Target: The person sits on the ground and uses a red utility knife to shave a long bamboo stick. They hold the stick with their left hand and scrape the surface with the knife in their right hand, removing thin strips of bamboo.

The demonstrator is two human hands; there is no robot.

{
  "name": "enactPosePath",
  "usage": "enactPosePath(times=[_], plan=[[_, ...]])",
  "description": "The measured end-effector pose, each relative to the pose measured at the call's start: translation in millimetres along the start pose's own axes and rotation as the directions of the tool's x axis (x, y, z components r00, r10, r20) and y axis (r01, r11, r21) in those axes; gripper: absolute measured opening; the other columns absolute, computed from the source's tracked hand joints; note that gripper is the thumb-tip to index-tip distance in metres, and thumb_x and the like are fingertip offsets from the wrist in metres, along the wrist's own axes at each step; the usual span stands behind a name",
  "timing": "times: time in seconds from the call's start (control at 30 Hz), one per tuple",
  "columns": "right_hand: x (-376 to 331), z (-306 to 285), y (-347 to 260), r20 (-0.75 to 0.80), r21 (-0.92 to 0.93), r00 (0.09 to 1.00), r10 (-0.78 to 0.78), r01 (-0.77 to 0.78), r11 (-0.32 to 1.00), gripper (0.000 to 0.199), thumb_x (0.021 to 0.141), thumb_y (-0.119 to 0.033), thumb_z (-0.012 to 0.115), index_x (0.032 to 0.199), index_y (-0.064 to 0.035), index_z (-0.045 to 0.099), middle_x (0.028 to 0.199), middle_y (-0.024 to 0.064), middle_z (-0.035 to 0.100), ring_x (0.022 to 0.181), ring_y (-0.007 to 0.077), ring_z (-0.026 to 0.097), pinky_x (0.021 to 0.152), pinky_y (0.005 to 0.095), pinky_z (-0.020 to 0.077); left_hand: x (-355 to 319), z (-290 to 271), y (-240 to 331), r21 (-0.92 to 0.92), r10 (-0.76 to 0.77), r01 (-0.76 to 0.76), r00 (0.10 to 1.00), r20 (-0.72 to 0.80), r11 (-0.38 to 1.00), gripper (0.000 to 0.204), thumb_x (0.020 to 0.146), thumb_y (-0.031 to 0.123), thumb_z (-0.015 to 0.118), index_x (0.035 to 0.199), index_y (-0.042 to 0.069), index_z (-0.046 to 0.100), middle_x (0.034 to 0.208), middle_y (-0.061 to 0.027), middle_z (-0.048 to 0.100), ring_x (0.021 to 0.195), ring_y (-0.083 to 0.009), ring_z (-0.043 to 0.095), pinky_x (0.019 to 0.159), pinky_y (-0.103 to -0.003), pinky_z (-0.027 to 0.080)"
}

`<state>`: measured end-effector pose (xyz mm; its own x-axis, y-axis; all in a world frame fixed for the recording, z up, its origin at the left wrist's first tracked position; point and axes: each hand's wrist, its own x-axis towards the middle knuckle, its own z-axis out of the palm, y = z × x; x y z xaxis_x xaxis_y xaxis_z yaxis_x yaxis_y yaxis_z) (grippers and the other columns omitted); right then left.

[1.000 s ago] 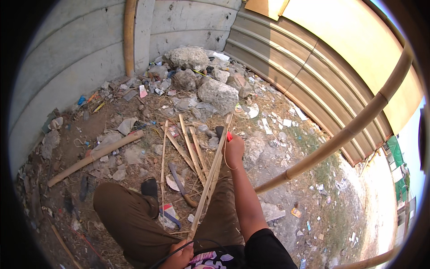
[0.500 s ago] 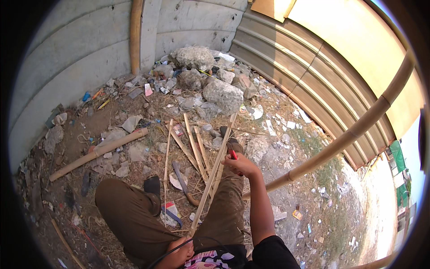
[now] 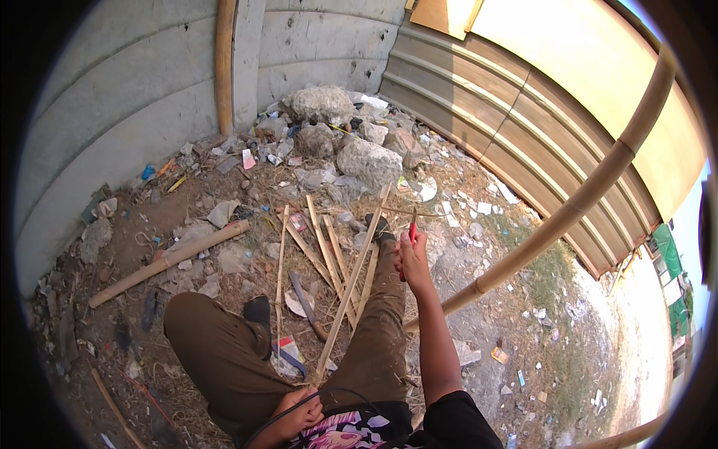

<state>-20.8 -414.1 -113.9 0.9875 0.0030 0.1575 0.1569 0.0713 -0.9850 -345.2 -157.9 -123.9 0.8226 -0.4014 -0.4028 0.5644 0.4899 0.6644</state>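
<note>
My right hand (image 3: pixel 413 262) is closed around a red-handled knife (image 3: pixel 413 232), its thin tip pointing up and away from me. It is held above my outstretched right leg, to the right of a long pale bamboo strip (image 3: pixel 353 280) and apart from it. This strip slants from my lap toward the far rocks. My left hand (image 3: pixel 301 410) rests in my lap with its fingers curled at the strip's lower end; their grip is partly hidden. A dark cable (image 3: pixel 348 389) loops past that hand.
Several split bamboo strips (image 3: pixel 320 232) lie between my legs, beside a curved blade with a wooden handle (image 3: pixel 308 303). A bamboo pole (image 3: pixel 553 232) crosses on the right. Another pole (image 3: pixel 168 262) lies at left. Rocks (image 3: pixel 368 162) and litter stand before the concrete wall (image 3: pixel 149 90).
My right hand has moved a little right and away from the long strip, and the knife has turned to point more upward. My left hand stays in my lap.
</note>
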Motion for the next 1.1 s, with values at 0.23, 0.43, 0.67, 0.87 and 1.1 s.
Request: enactPosePath(times=[0.23,0.43,0.67,0.87,1.1], plan=[[23.5,1.1,-5.5,0.101,-0.392,0.957,-0.272,0.290,0.873,0.028,0.106,-0.035,0.048,0.104,-0.0083,0.058,0.071,-0.0003,0.054,0.055,0.0088,0.050,0.050,0.0275,0.0410,-1.8,-0.9,-4.0,0.028,0.005,-0.006,1.000,0.030,1.000,0.029,0.108,0.020,0.040,0.083,0.008,0.036,0.058,0.0000,0.030,0.050,-0.0081,0.028,0.048,-0.025,0.026],[12.1,12.0,-26.2,0.078,-0.786,0.953,-0.292,0.239,0.570,0.035,0.105,-0.039,0.042,0.104,-0.0089,0.059,0.073,0.0226,0.061,0.072,0.0428,0.062,0.066,0.0495,0.0472,-5.7,1.9,-4.8,0.037,-0.006,0.007,1.000,-0.017,0.999,0.032,0.110,0.025,0.039,0.082,0.009,0.036,0.061,0.0011,0.031,0.055,-0.0078,0.029,0.052,-0.025,0.027],[10.3,-10.2,9.5,0.112,-0.832,0.974,-0.197,0.200,0.517,0.036,0.104,-0.037,0.042,0.095,-0.0068,0.059,0.071,0.0246,0.061,0.068,0.0457,0.059,0.063,0.0527,0.0448,-6.4,8.3,-1.9,0.042,-0.038,0.041,0.997,-0.068,0.998,0.032,0.110,0.027,0.038,0.082,0.010,0.036,0.063,0.0015,0.032,0.057,-0.0081,0.029,0.053,-0.025,0.026],[14.7,-30.3,42.9,-0.011,-0.564,0.982,-0.187,0.149,0.813,0.045,0.105,-0.032,0.039,0.076,0.0007,0.050,0.061,0.0086,0.047,0.058,0.0194,0.046,0.058,0.0375,0.0387,0.8,-6.9,-13.8,0.086,-0.112,0.115,0.993,-0.031,0.990,0.037,0.110,0.035,0.035,0.082,0.011,0.038,0.062,0.0010,0.031,0.055,-0.0086,0.027,0.053,-0.025,0.025],[-3.3,-24.8,-2.5,0.188,-0.559,0.968,-0.165,0.243,0.793,0.045,0.106,-0.032,0.037,0.074,-0.0039,0.050,0.060,0.0024,0.043,0.058,0.0135,0.040,0.056,0.0326,0.0353,0.7,-6.1,-14.0,0.103,-0.051,0.046,0.998,0.046,0.994,0.038,0.110,0.035,0.036,0.081,0.009,0.038,0.060,0.0009,0.029,0.054,-0.0086,0.026,0.053,-0.024,0.026]])
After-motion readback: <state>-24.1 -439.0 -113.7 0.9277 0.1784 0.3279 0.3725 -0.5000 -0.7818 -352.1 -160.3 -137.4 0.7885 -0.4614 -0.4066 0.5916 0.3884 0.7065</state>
